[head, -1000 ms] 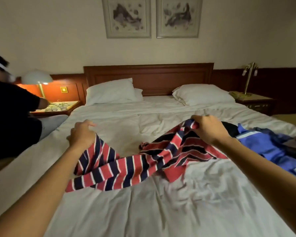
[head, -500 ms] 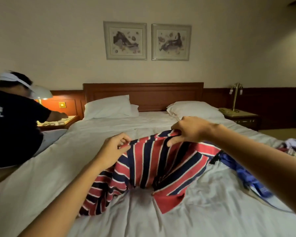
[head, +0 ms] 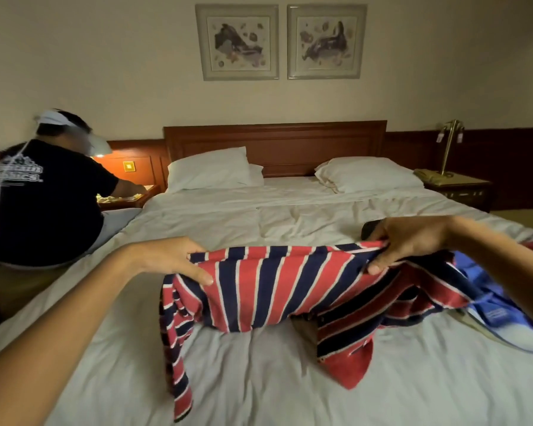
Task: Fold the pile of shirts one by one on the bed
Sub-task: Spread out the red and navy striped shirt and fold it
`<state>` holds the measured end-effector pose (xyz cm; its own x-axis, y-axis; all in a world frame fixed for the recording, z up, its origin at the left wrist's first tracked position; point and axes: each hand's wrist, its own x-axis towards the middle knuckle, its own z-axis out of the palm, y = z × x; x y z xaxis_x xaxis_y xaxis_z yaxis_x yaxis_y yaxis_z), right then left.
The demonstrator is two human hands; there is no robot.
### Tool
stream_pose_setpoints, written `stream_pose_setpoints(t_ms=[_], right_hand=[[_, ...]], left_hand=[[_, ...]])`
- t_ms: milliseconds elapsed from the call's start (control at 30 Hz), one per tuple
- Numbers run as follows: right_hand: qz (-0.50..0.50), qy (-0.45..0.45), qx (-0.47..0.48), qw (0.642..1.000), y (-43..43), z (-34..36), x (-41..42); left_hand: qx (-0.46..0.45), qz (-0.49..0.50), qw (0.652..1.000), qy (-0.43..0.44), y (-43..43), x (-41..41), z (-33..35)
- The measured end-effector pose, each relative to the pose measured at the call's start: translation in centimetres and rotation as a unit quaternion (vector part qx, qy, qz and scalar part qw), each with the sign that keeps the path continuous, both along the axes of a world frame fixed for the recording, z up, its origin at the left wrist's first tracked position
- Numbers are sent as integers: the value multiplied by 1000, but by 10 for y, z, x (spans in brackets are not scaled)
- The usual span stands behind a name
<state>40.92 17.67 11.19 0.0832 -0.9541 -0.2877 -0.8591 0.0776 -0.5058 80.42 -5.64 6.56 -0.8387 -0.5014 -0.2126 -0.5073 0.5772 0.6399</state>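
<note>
A: What do we have nearest us, at the foot edge of the wide white-sheeted bed?

B: The red, navy and white striped knit shirt. Its long sleeve trails down onto the sheet. A red collar flap droops to the right of it, and both touch the bed.

A: And our grip?

B: Our left hand pinches the shirt's upper edge, thumb on the front and fingers behind. Our right hand pinches the same edge farther toward the right edge of the bed. The cloth hangs taut between them, lifted over the bed's middle.

A: So we judge we're spreading it out. How do we do that well?

B: We keep both pinches level and give it a shake so the twisted right half drops free. Then we lay it flat in the bare middle, sleeves out, before any fold. We should keep it off the crumpled blue garment by the right edge, or the two may tangle.

A: Beyond that?

B: Two white pillows lie against the dark wooden headboard. Another person in a black T-shirt sits at the left edge, well apart from our work.
</note>
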Motion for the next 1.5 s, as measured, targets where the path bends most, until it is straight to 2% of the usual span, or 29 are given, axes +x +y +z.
stream_pose_setpoints(t_ms=[67, 133, 233, 267, 333, 400, 433, 500, 567, 633, 700, 800, 867, 900, 933, 1000, 1033, 1100, 1133, 1200, 1233, 1300, 1367, 1433, 1500], right_hand=[[7, 1, 21, 1000, -13, -7, -3], [4, -14, -4, 1000, -33, -14, -5], [-26, -93, -48, 994, -81, -24, -21], [-33, -89, -53, 994, -102, -26, -27], [-40, -8, -69, 997, -152, -21, -42], [-75, 108, -127, 983, -209, 0, -59], [-108, 163, -180, 964, -234, 17, -65], [-189, 234, -312, 901, -274, 66, -75], [-246, 280, -433, 820, -302, 124, -83], [-257, 305, -510, 762, -316, 176, -87], [-242, 324, -562, 722, -312, 209, -89], [-171, 387, -596, 682, -285, 213, -91], [-100, 433, -562, 697, -260, 185, -88], [-61, 451, -528, 717, -247, 161, -82], [-28, 466, -483, 741, -234, 133, -76], [17, 457, -380, 804, -206, 65, -62], [29, 441, -332, 833, -191, 27, -54], [25, 405, -240, 882, -156, -51, -40], [2, 367, -194, 910, -136, -85, -35], [-42, 236, -97, 966, -99, -145, -24], [-39, 209, -62, 975, -82, -167, -17], [-34, 199, -8, 979, -56, -201, -6], [-39, 154, -5, 987, -39, -220, -2], [-30, 165, -46, 985, -28, -228, -3], [0, 241, -137, 961, -24, -227, -6]], left_hand=[[-4, 13, 1000, 0, -15, -3, -4], [-31, 41, 998, 27, -35, -16, -6], [-104, 86, 988, 82, -78, -41, -7], [-132, 94, 983, 88, -96, -52, -6], [-158, 122, 975, 98, -134, -77, 1], [-160, 153, 967, 122, -168, -105, 26], [-163, 169, 960, 151, -182, -120, 46], [-190, 216, 926, 245, -204, -149, 100], [-252, 260, 866, 346, -216, -169, 163], [-328, 281, 812, 393, -223, -178, 216], [-405, 273, 786, 379, -228, -175, 244], [-539, 223, 761, 283, -233, -149, 236], [-580, 176, 769, 202, -227, -127, 195], [-575, 156, 786, 161, -221, -117, 165], [-551, 146, 812, 124, -211, -105, 132], [-441, 153, 880, 81, -180, -82, 64], [-404, 151, 900, 58, -164, -70, 29], [-400, 132, 907, -27, -131, -49, -43], [-395, 131, 907, -65, -117, -36, -76], [-310, 178, 930, -86, -82, -10, -131], [-273, 200, 937, -85, -67, 5, -152], [-273, 182, 937, -122, -50, 31, -187], [-240, 181, 944, -135, -39, 48, -200], [-239, 183, 945, -126, -32, 61, -200], [-277, 182, 938, -100, -29, 68, -189]])
